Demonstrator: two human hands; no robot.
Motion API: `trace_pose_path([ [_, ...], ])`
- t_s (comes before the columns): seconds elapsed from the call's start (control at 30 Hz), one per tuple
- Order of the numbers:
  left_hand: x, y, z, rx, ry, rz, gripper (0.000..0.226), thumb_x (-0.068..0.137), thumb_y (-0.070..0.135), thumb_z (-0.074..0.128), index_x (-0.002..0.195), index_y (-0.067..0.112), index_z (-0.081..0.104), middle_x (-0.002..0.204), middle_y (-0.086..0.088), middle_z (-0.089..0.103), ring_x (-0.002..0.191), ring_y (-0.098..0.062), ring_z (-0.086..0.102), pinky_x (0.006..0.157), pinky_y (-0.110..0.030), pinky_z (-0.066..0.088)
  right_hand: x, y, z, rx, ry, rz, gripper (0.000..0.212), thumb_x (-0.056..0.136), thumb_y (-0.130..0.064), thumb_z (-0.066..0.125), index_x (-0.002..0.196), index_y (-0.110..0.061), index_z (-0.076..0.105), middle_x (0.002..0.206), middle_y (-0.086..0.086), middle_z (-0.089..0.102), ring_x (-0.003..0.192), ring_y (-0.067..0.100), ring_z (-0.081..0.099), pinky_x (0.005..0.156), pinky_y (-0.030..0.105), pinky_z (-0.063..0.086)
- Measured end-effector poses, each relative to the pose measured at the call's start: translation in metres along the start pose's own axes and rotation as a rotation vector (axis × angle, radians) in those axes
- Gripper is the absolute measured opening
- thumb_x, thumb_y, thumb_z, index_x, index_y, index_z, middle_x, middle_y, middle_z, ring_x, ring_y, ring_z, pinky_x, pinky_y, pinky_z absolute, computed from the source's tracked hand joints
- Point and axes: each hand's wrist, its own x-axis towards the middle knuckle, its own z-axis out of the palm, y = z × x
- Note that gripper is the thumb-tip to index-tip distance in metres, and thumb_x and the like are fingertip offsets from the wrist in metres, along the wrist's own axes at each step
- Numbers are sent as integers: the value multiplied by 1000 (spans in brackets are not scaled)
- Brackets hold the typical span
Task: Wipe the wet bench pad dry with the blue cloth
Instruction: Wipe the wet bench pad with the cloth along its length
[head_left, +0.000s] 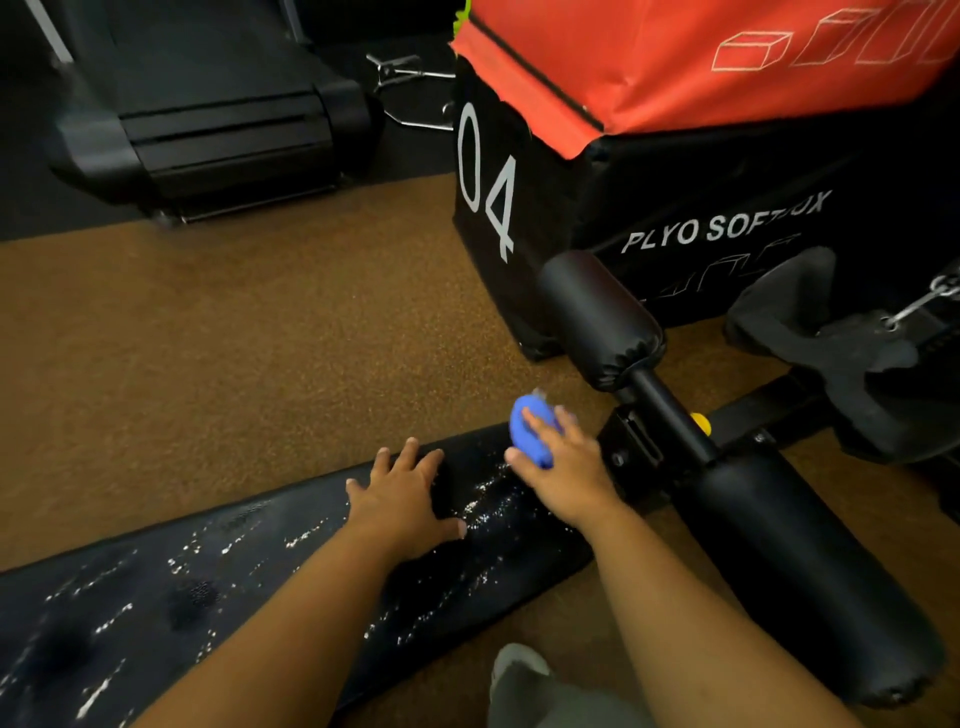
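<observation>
A black bench pad (291, 582) beaded with water runs lengthwise from the lower left up toward a foam roller (597, 322). The left hand (402, 501) lies flat, fingers straight, on the pad. The right hand (563, 462) clutches the blue cloth (524, 431) (bunched) at the pad's far end.

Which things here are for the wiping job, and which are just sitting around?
For the job:
blue cloth, held by the right hand
wet bench pad, with the left hand resting flat on it

Just sitting around:
plyo soft box
treadmill
foam rollers
yellow knob
</observation>
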Motion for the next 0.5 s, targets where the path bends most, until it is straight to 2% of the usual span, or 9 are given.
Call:
trace_pose_path([
  [0.03,2,-2,-2,-2,-25,7,107,69,63,68,150,35,4,159,7,-10,146,-27,-10,111,-65,10,2,1,4,-88,-89,10,66,79,-68,49,139,-52,26,158,-5,2,141,30,10,114,45,16],
  [0.1,5,-7,-8,5,-120,29,119,61,58,77,150,35,0,159,9,-12,146,-26,-12,110,-66,10,5,2,9,-156,-132,35,68,77,-73,45,138,-55,21,158,-6,-2,141,30,8,113,48,17],
  [0.2,9,-18,-12,62,-250,71,135,54,41,88,149,34,-7,158,9,-19,145,-27,-16,111,-64,18,19,-1,11,-119,-88,109,67,83,-68,42,142,-51,16,156,3,7,138,32,18,112,45,22],
  [0.27,9,-21,-10,109,-254,86,137,54,33,89,148,35,-11,157,8,-21,145,-27,-18,111,-62,21,27,-9,18,-171,3,111,62,90,-57,40,146,-39,20,154,6,20,137,32,23,112,39,21],
  [0.37,3,-16,-5,152,-221,67,136,57,27,89,148,35,-13,156,9,-23,144,-27,-19,111,-65,17,26,-13,28,-225,109,-50,54,93,-42,44,144,-29,31,153,4,25,139,30,17,113,34,17],
  [0.43,1,-15,-4,146,-204,59,136,59,25,88,148,35,-13,156,9,-24,144,-26,-19,109,-65,15,19,-1,25,-253,115,-263,51,90,-35,53,139,-26,42,151,3,31,138,29,22,112,29,17],
  [0.5,1,-15,-4,142,-196,60,135,59,25,88,148,35,-13,156,10,-24,144,-25,-19,109,-65,14,16,16,16,-254,106,-378,48,87,-30,58,134,-25,50,146,1,39,133,27,30,110,28,22],
])
